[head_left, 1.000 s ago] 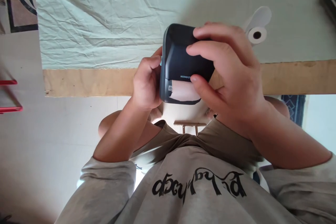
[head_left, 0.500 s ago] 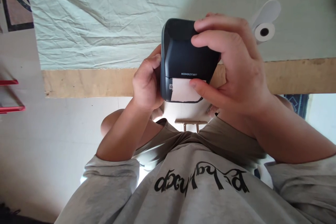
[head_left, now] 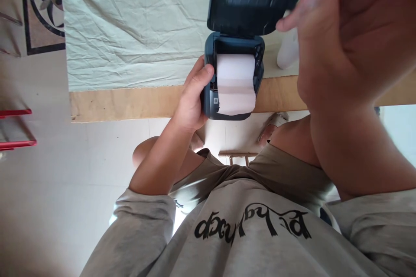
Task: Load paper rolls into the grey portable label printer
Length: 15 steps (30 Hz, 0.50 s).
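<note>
A dark label printer (head_left: pixel 212 110) is held over the table's front edge, its body gripped from the side by my left hand (head_left: pixel 193 93). Its lid (head_left: pixel 253 8) is swung up and stands open, partly cut off by the top of the picture. Inside the printer lies a white paper roll (head_left: pixel 236 67), and its loose end hangs over the front with a torn edge. My right hand (head_left: pixel 344 39) is at the right edge of the lid, fingertips against it; the upper fingers run out of view.
A pale green cloth (head_left: pixel 136 30) covers the wooden table (head_left: pixel 130 104). A white paper roll (head_left: pixel 288 49) lies on it, mostly hidden behind my right hand. Red bars (head_left: pixel 19 143) stick in at the left. Below are my knees and a wooden stool (head_left: pixel 237 154).
The printer's lid has gone from closed to open, baring the paper roll inside. My right hand has moved up and right with the lid; the left keeps its hold.
</note>
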Tool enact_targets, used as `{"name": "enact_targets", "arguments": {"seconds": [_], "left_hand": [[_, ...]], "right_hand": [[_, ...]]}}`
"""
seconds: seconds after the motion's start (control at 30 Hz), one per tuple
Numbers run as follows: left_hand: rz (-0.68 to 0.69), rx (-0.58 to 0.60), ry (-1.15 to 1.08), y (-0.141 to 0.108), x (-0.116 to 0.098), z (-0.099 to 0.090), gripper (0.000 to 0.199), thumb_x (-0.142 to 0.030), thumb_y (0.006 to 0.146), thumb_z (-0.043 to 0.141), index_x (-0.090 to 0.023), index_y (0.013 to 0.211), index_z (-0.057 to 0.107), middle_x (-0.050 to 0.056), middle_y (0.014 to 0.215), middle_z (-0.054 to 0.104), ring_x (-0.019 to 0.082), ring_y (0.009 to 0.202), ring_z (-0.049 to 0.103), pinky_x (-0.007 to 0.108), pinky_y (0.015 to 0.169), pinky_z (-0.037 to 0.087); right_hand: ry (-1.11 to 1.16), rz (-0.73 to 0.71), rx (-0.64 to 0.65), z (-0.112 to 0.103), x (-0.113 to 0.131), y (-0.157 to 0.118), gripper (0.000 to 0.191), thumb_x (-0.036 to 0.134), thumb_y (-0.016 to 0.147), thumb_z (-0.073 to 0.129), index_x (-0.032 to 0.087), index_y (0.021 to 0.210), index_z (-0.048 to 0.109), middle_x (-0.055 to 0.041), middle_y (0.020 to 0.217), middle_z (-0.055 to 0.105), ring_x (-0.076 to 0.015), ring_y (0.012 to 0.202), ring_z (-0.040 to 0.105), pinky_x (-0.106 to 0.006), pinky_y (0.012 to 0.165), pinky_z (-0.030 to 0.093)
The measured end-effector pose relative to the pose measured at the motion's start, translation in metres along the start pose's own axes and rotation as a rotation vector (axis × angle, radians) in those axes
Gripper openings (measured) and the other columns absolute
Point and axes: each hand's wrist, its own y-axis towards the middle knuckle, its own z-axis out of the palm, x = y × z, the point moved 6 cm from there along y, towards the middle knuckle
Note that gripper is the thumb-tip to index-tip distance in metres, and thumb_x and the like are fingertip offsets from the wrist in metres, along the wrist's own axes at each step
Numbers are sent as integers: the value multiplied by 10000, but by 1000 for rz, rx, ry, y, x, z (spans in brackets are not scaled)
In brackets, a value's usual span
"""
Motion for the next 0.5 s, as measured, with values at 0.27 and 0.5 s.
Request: {"name": "enact_targets", "arguments": {"seconds": [0.27,0.5], "left_hand": [[-12,40,20,-1,-1,4,212,-419,914,526,-219,977,558,45,1030,664,273,1393,408,399,1055,473],[-13,94,54,-1,1,3,226,-388,950,465,-214,999,602,53,1046,660,285,1313,490,385,1004,506]], "right_hand": [[-605,-241,319,33,1,-13,143,318,845,544,240,920,637,30,873,678,-109,621,556,-275,537,302],[-782,-182,573,41,-4,-12,199,365,843,550,294,1026,584,36,797,635,-122,576,516,-254,535,173]]}}
